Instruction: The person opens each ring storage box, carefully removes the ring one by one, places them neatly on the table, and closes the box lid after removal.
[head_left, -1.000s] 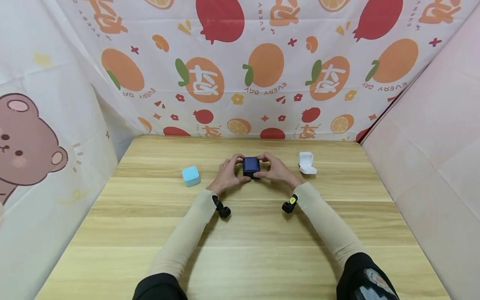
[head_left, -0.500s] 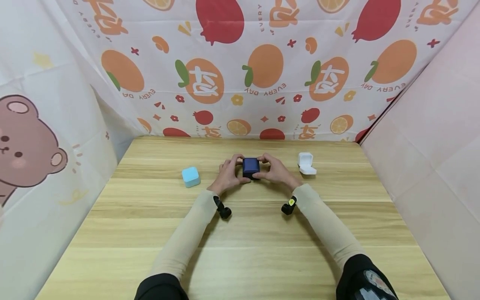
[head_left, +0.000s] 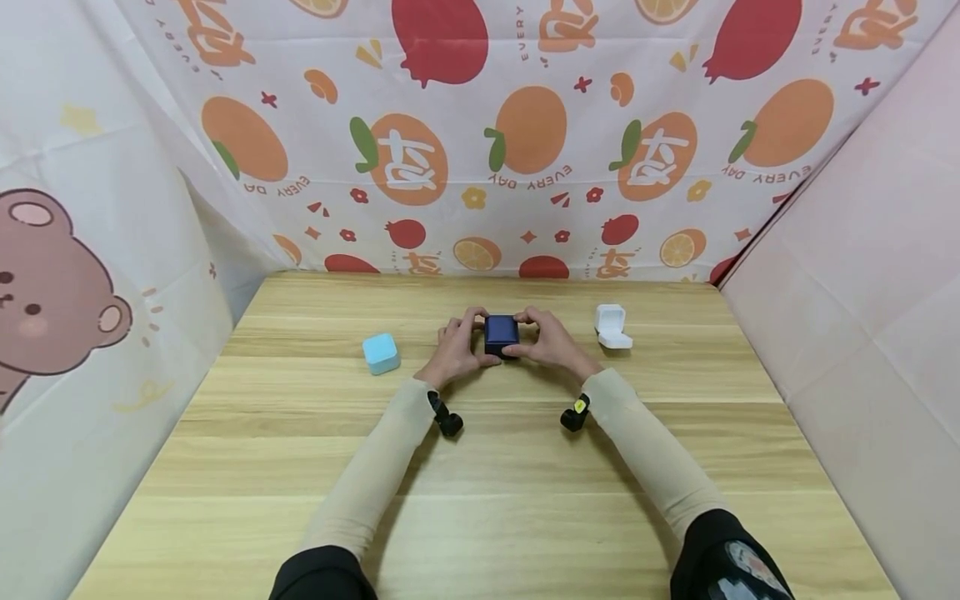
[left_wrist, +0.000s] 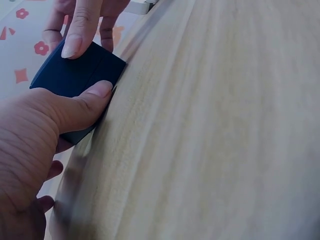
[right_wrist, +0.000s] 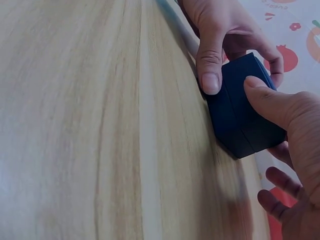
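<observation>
A small dark blue box (head_left: 502, 330), closed with a thin seam around its side, stands on the wooden table between both hands. My left hand (head_left: 456, 348) grips it from the left, the thumb low on its front face. From the other side my right hand (head_left: 553, 340) holds the box, its thumb higher on the front, on the lid part. In the left wrist view the two thumbs press the near face of the blue box (left_wrist: 75, 75). The right wrist view shows the box (right_wrist: 245, 115) with fingers reaching behind it; the fingertips at the back are hidden.
To the left lies a light blue rounded box (head_left: 382, 353). At the right a small white box (head_left: 612, 327) stands with its lid up. The wooden table (head_left: 495, 517) ends at a fruit-print curtain (head_left: 457, 225) at the back, with pale cloth walls on both sides.
</observation>
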